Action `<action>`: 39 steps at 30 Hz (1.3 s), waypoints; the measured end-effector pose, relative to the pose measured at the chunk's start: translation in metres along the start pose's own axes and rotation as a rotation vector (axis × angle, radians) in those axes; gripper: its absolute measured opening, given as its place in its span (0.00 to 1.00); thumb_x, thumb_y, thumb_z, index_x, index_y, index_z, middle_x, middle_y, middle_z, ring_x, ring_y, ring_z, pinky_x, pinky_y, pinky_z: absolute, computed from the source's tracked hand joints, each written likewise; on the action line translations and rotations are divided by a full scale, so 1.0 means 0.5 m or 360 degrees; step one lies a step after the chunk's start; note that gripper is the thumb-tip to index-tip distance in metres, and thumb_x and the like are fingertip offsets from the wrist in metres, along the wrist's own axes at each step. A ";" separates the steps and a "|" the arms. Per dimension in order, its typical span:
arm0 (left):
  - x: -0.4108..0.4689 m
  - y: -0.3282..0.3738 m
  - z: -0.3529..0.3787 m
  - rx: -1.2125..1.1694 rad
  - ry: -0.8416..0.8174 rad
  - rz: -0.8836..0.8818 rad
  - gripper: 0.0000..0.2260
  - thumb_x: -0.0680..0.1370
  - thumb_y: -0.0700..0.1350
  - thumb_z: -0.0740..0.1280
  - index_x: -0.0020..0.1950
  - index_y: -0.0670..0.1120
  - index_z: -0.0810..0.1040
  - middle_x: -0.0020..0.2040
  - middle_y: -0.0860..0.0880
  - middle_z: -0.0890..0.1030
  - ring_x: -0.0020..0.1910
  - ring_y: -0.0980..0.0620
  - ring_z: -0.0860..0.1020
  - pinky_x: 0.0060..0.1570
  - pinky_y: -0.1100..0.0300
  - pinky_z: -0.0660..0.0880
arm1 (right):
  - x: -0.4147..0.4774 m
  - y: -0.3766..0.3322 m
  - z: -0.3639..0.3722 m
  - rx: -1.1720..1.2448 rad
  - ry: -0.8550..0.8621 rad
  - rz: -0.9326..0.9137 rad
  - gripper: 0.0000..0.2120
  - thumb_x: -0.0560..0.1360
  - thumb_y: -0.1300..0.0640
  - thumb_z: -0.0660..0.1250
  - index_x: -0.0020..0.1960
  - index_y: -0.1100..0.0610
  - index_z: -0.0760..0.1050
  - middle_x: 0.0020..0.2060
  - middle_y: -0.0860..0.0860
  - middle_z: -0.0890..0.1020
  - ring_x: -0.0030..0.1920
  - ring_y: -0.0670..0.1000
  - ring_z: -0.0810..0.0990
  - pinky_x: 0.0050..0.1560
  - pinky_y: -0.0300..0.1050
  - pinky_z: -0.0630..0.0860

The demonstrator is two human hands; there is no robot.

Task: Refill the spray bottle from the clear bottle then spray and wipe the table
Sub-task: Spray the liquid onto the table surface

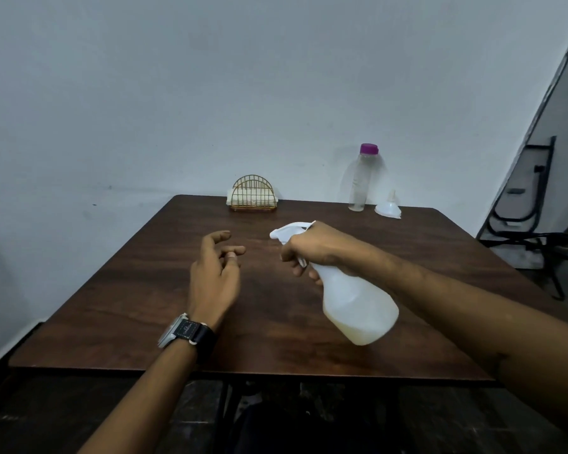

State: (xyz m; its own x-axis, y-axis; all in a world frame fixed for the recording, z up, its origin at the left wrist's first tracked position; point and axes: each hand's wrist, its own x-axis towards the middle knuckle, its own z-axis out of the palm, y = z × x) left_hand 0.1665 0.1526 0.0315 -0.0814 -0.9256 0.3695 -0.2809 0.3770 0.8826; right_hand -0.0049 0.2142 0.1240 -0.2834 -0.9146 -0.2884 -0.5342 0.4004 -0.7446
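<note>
My right hand [312, 249] grips the neck and trigger of a white spray bottle [358, 306], held tilted above the dark wooden table [145, 306] with its nozzle pointing left. Pale liquid sits in the bottle's lower part. My left hand [215, 273], with a watch on the wrist, hovers over the table's middle, fingers loosely curled and holding nothing. The clear bottle [361, 178] with a purple cap stands upright at the table's far right edge. A white funnel [389, 208] lies beside it.
A gold wire napkin holder [253, 194] with white napkins stands at the table's far edge against the wall. A black metal chair frame [532, 204] is on the floor to the right of the table.
</note>
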 end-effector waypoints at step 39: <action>0.020 0.002 0.189 0.0101 -0.0389 0.0131 0.16 0.80 0.42 0.68 0.66 0.51 0.72 0.51 0.59 0.84 0.48 0.72 0.79 0.47 0.70 0.72 | -0.006 0.382 -0.395 0.0780 0.1613 -0.0349 0.11 0.74 0.44 0.77 0.48 0.51 0.83 0.41 0.53 0.83 0.33 0.51 0.82 0.42 0.48 0.81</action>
State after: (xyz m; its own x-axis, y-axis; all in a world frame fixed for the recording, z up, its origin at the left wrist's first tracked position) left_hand 0.0750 0.1410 0.0087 -0.3332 -0.8750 0.3514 -0.3224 0.4559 0.8296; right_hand -0.2635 0.3047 0.1014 -0.8525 -0.4065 0.3287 -0.3468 -0.0308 -0.9374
